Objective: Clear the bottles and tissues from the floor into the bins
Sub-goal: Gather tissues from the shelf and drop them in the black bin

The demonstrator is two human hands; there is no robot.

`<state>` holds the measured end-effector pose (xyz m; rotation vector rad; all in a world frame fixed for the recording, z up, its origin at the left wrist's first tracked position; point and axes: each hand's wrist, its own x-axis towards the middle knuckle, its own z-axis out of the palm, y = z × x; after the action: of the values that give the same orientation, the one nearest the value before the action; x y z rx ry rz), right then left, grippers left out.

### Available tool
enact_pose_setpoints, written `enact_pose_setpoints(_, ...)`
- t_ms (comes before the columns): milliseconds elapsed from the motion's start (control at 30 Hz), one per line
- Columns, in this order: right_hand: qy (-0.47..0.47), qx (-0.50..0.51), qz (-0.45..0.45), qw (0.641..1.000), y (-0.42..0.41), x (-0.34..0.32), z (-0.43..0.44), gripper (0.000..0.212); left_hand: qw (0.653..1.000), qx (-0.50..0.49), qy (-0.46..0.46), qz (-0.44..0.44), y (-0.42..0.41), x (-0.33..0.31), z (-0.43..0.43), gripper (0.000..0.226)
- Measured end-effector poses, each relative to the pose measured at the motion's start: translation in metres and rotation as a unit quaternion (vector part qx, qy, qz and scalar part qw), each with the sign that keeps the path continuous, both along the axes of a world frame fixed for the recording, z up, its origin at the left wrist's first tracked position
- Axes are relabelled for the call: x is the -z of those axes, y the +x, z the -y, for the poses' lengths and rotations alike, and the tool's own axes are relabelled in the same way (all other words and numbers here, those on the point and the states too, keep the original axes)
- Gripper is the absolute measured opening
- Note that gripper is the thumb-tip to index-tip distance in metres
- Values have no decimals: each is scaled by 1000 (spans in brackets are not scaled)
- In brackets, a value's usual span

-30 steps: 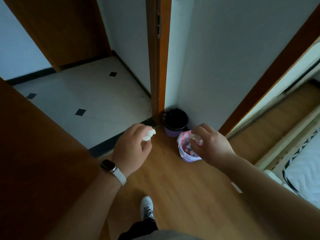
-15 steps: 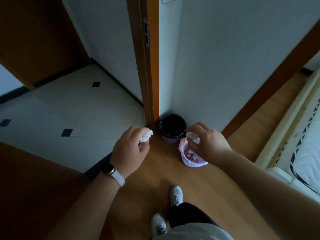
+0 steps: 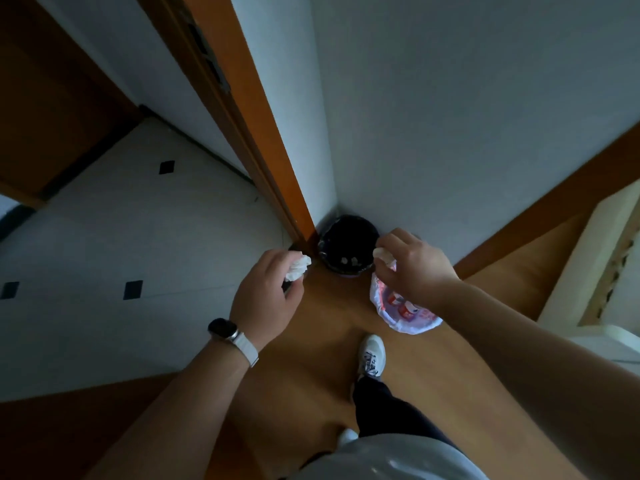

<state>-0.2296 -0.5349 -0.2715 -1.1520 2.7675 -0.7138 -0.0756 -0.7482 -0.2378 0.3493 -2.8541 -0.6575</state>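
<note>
A black-lined bin (image 3: 348, 244) is sitting tucked into the wall corner beside a white-bagged bin (image 3: 401, 308), likely so waste can be sorted. The right hand (image 3: 414, 268) is pinching a tissue (image 3: 382, 253) between both bins; the left hand (image 3: 266, 301) is clutching a crumpled tissue (image 3: 298, 267), poised just beside the black rim.

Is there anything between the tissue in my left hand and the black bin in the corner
Nothing visible blocks it. The left hand holds the crumpled tissue just left of the black bin, whose open mouth is uncovered. The white-lined bin sits off to the right, out of that path.
</note>
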Motion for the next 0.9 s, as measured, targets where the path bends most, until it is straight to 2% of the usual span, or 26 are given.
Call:
enact_pose_setpoints(200, 14, 17, 38, 999, -71, 33, 18, 19, 999, 22, -9, 32, -86, 28, 23, 32)
enact_pose_setpoints(333, 25, 38, 82, 996, -93, 49, 28, 20, 996, 54, -22, 62, -117, 46, 39, 32)
enact_pose_setpoints(500, 50, 56, 110, 991, -122, 89, 42, 19, 996, 41, -9, 83, -158, 91, 64, 33)
enact_pose_setpoints(667, 82, 84, 137, 984, -154, 165, 67, 18, 992, 46, 41, 113, -198, 182, 79, 33)
enact_pose_setpoints(900, 93, 108, 141, 980, -187, 316, 98, 17, 983, 27, 114, 145, -242, 359, 90, 34)
